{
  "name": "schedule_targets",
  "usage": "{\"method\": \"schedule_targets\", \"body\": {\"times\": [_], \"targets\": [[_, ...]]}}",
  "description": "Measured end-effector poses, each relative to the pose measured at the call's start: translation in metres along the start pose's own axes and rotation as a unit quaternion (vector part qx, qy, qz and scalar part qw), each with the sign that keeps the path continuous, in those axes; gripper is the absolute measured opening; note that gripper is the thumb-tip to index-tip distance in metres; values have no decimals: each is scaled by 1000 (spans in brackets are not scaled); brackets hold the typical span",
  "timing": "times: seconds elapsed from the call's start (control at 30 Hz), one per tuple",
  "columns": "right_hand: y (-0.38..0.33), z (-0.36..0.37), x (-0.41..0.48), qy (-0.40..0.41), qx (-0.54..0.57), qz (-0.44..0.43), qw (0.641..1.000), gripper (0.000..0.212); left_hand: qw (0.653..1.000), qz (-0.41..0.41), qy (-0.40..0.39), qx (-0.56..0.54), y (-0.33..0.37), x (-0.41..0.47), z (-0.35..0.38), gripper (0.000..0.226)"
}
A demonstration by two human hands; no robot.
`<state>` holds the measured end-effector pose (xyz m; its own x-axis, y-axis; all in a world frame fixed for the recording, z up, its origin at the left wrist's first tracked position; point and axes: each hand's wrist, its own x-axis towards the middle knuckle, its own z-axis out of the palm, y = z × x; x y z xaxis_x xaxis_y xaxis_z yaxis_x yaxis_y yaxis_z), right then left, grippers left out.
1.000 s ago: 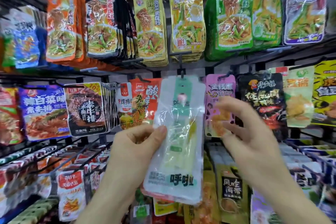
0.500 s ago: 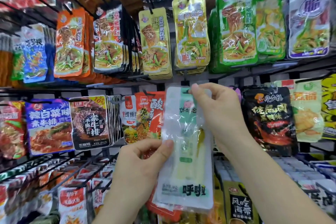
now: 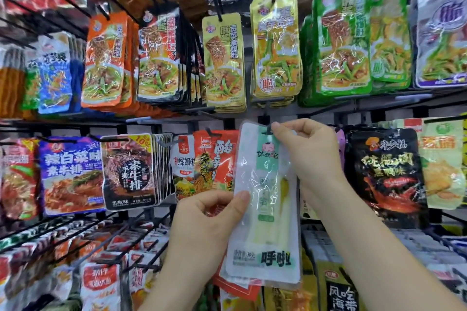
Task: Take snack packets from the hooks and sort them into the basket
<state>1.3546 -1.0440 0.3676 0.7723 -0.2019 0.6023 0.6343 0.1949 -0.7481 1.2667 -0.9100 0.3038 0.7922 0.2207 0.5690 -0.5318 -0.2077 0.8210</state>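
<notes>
A clear and pale green snack packet [image 3: 265, 209] hangs in the middle of the rack, its top hole at a black hook [image 3: 268, 129]. My left hand [image 3: 209, 219] pinches the packet's left edge with thumb in front, and also holds further packets behind it, one red. My right hand [image 3: 308, 149] pinches the packet's top right corner beside the hook. No basket is in view.
Rows of hanging snack packets fill the rack: yellow [image 3: 276, 45] and green [image 3: 343, 40] ones above, a black packet [image 3: 386, 171] to the right, red [image 3: 214, 161] and black [image 3: 129, 171] ones to the left. Black hook rods [image 3: 113, 232] stick out low on the left.
My right hand rose from the open air at right to the packet's top and now pinches it by the hook. The view dropped slightly on the rack.
</notes>
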Motion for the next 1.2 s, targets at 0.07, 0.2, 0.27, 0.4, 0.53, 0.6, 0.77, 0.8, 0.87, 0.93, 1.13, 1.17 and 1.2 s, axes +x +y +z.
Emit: {"method": "schedule_targets", "body": {"times": [0.07, 0.2, 0.27, 0.4, 0.53, 0.6, 0.77, 0.8, 0.87, 0.93, 1.13, 1.17, 1.2], "targets": [[2, -1, 3, 4, -45, -13, 999, 19, 1000, -6, 9, 15, -4, 1, 0, 27], [7, -3, 10, 28, -209, -142, 967, 20, 998, -40, -21, 33, -9, 5, -1, 17], [12, -1, 7, 17, -360, -230, 904, 15, 997, -45, -37, 53, -9, 8, -1, 16], [14, -5, 1, -7, -462, -261, 847, 36, 992, -5, -31, 122, -14, 17, -2, 19], [18, -21, -10, -106, -407, -160, 893, 73, 986, 19, 7, 164, -24, 27, -4, 18], [23, -21, -11, -109, -476, -168, 856, 78, 984, 19, 24, 178, -29, 28, -4, 15], [32, -10, -9, -62, -586, -196, 784, 77, 977, 49, 63, 196, -38, 22, -20, 23], [33, -9, -9, -53, -599, -191, 776, 77, 980, 50, 63, 180, -39, 20, -25, 26], [35, -7, -12, -36, -614, -182, 767, 76, 989, 39, 50, 136, -37, 15, -31, 33], [40, -5, -14, -14, -618, -190, 763, 78, 996, 35, 39, 76, -37, 11, -36, 44], [39, -11, -40, 56, -429, -396, 810, 52, 993, 49, 108, -15, -38, -4, -46, 64], [36, -15, -53, 50, -377, -390, 839, 38, 990, 85, 113, -17, -37, 0, -52, 51], [28, -13, -63, 30, -319, -331, 887, 26, 982, 166, 89, 19, -33, 3, -60, 39]]}}
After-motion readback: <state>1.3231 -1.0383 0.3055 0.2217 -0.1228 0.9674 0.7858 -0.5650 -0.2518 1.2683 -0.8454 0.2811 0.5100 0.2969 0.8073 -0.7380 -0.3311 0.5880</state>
